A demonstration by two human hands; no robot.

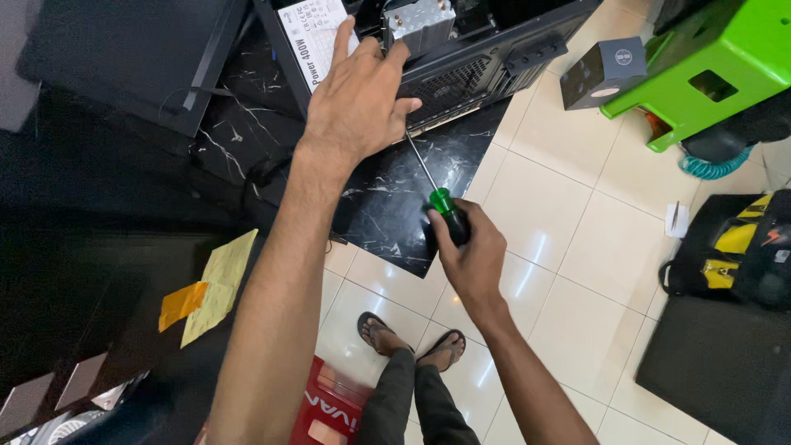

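Screwdriver (439, 196) tip — behind left hand (356, 99)

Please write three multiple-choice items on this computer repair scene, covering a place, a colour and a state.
1. Where does the left hand rest?
A. on the open black computer case
B. on the green plastic stool
C. on the floor tiles

2. What colour is the collar of the black-handled screwdriver?
A. red
B. green
C. yellow

3. How is the right hand?
A. open and empty
B. closed on the screwdriver handle
C. flat on the floor

Key: 1 A, its fingers lie on the case's edge; 2 B, green shows above the grip; 3 B, fingers wrap the handle.
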